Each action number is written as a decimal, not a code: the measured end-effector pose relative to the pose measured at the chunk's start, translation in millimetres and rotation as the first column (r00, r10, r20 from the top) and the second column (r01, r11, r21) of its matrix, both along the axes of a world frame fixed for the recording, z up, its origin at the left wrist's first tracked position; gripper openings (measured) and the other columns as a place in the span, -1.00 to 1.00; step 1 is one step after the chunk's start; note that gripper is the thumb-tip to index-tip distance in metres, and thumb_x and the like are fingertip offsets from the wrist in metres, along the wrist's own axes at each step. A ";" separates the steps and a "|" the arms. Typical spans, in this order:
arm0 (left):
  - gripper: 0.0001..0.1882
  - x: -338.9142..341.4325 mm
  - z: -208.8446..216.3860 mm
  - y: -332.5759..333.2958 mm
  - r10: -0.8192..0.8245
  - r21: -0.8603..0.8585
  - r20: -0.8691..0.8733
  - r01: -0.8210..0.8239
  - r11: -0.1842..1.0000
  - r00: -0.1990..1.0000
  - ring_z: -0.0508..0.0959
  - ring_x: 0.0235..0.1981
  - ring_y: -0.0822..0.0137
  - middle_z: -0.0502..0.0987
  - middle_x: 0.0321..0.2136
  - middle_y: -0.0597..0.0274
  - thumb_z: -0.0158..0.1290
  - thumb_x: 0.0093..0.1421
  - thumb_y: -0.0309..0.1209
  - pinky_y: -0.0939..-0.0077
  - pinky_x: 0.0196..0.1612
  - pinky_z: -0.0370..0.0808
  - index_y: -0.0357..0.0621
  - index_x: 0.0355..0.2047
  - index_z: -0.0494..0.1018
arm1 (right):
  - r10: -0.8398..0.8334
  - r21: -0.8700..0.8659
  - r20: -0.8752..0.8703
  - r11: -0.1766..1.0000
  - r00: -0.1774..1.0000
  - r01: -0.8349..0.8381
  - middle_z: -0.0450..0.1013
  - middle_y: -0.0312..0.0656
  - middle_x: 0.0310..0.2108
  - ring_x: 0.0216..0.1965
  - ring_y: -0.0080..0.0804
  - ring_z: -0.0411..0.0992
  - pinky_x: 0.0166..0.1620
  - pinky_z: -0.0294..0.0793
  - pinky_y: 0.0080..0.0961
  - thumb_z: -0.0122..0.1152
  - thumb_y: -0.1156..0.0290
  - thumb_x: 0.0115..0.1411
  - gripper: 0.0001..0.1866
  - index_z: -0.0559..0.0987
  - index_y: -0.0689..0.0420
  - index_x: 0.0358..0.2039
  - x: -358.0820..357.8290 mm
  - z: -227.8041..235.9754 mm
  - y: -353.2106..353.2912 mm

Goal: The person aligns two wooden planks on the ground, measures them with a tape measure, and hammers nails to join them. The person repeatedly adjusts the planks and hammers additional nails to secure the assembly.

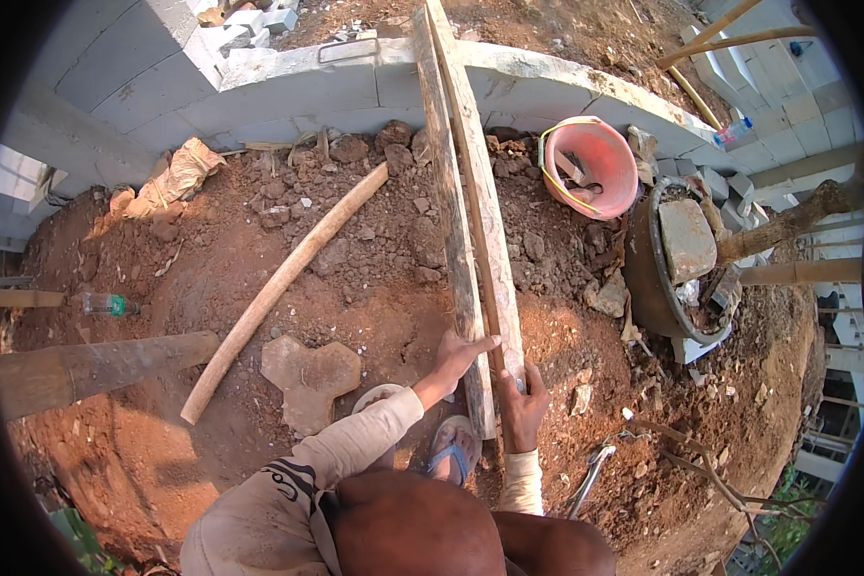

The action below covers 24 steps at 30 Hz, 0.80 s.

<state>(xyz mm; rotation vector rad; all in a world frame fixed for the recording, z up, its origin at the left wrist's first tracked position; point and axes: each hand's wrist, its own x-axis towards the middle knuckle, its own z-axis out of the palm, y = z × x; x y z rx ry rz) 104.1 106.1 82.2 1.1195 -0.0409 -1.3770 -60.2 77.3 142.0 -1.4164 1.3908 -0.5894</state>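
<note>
Two long, rough wooden planks lie side by side, their far ends over a low block wall. My left hand [459,360] grips the left plank [448,192] near its close end, with the thumb reaching across to the right plank [485,211]. Around the near end of that right plank, my right hand [521,408] is closed. A small shiny spot shows at its fingers; I cannot make out what it is. Below the planks, sandalled feet [453,446] stand on the soil. To the right of them lies a slim metal tool [593,477].
A curved wooden pole [283,288] and a three-lobed paver [309,379] lie left. At the right stand a pink bucket [605,158] and a dark round tub [651,259] holding stone. The grey block wall [307,91] crosses ahead. Bamboo [106,370] juts in from the left.
</note>
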 end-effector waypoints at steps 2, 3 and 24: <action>-0.24 5.3 6.3 5.2 0.051 0.102 0.049 -0.055 0.993 0.998 0.62 0.01 0.30 0.61 0.04 0.05 0.50 0.11 -0.21 0.33 0.12 0.54 -0.37 0.19 0.43 | -0.018 0.038 0.000 0.999 1.000 0.018 0.64 0.03 -0.06 -0.06 -0.32 0.58 0.01 0.57 -0.38 0.44 0.33 0.30 -0.43 0.55 0.48 0.18 -1.8 -0.7 -0.7; -0.18 8.7 9.0 7.3 0.069 0.174 0.083 -0.083 0.981 0.994 0.60 0.05 0.28 0.58 0.08 0.04 0.50 0.11 -0.20 0.32 0.16 0.52 -0.38 0.24 0.37 | -0.008 0.031 -0.016 0.999 1.000 0.009 0.64 0.03 -0.06 -0.08 -0.32 0.57 -0.01 0.58 -0.39 0.43 0.32 0.31 -0.43 0.55 0.48 0.18 -2.8 -1.9 -1.1; -0.19 110.7 103.8 -8.2 0.127 -0.155 0.859 0.016 0.988 0.496 0.53 -0.03 0.26 0.50 -0.05 0.09 0.54 -0.03 -0.38 0.26 0.10 0.51 -0.23 0.13 0.29 | 0.206 -0.278 -0.367 0.907 0.907 -0.318 0.58 0.24 -0.02 0.04 0.21 0.59 0.07 0.56 -0.07 0.32 0.06 0.38 -0.38 0.50 0.28 0.24 -41.6 -14.4 -44.7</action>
